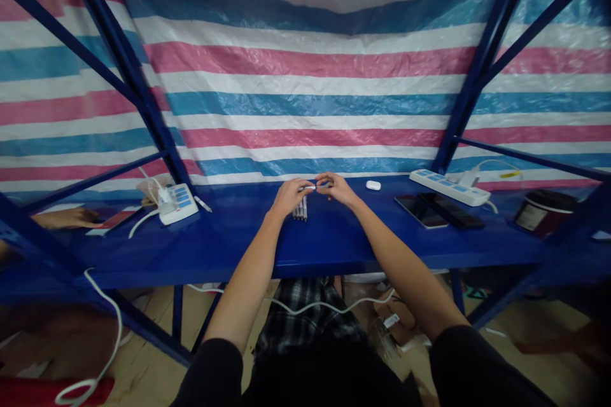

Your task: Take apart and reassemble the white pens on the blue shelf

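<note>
A small, slender white piece (pixel 310 187) sits between the person's two hands above the blue metal bench (pixel 248 235), its long axis running roughly crosswise, from one set of fingertips toward the other. The left hand (pixel 288 196) seems to pinch it in a narrow grip; the right hand (pixel 336 189) faces it with bent fingers close together — whether that grip touches the piece's far end, one cannot tell. Below the piece, a row of slim silver-grey pens with dark tips (pixel 300 210) lies side by side, long axes pointing toward the person; the left hand is the nearer and appears to cover part of the row. A rounded white plastic case (pixel 373 185) rests to the right, well apart from the fingers, with a dark-screened, pale-edged phone (pixel 421 211) farther right. Far left, a white power strip with blue sockets (pixel 180 203) has a lone white pen (pixel 203 204) just beside it — nothing visible stands between the hands except the piece.
</note>
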{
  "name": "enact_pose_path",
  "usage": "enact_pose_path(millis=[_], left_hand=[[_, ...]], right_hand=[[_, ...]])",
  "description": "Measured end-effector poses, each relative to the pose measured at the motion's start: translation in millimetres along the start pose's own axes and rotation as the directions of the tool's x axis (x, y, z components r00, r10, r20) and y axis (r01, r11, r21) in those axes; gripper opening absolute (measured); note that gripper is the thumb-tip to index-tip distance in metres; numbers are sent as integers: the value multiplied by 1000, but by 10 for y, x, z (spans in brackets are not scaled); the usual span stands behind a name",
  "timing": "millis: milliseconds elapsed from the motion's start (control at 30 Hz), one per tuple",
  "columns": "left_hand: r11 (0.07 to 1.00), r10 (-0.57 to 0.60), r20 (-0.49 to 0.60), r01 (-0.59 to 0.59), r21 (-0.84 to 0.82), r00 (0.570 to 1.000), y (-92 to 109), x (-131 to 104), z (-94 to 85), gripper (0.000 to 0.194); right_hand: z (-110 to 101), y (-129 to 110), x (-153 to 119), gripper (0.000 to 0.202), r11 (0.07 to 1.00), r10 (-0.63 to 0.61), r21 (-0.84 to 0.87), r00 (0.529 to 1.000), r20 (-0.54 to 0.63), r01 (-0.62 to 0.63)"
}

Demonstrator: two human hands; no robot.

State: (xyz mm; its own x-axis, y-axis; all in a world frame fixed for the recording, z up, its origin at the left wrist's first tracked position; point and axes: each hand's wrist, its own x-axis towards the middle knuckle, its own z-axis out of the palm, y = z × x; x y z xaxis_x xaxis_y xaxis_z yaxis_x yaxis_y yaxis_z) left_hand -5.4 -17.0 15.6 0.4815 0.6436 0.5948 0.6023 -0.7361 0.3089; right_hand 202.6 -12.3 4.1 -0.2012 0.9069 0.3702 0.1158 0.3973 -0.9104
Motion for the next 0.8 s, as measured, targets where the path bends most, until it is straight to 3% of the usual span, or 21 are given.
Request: enact_pose_path(millis=[133,267,400,533,667,800], left_hand=[[1000,-12,-1,12,6,1000,0,1,-4,22],[1000,-5,-10,5,-4,1000,-7,1,-5,22],[1000,-3,-11,3,-1,1000,-5,-3,-7,22],[1000,-25,-6,25,-12,1000,-2,-2,-4,22],[1000,-15,10,15,-13,1000,-5,0,0,22],[1000,-10,14,10,-21,1000,3,0,-3,27]], right_hand=[[-1,-5,0,26,999,54,-1,998,32,-54],[-7,7,2,31,1000,1,-7,1000,14,-1],[-10,29,3,25,997,75,-4,996,45,-75],[-8,20,2,35,999,45,7,999,4,-45],[-11,11,4,26,995,95,17,995,30,-95],[-24,44,26,26,1000,6,-29,1000,-10,-6]])
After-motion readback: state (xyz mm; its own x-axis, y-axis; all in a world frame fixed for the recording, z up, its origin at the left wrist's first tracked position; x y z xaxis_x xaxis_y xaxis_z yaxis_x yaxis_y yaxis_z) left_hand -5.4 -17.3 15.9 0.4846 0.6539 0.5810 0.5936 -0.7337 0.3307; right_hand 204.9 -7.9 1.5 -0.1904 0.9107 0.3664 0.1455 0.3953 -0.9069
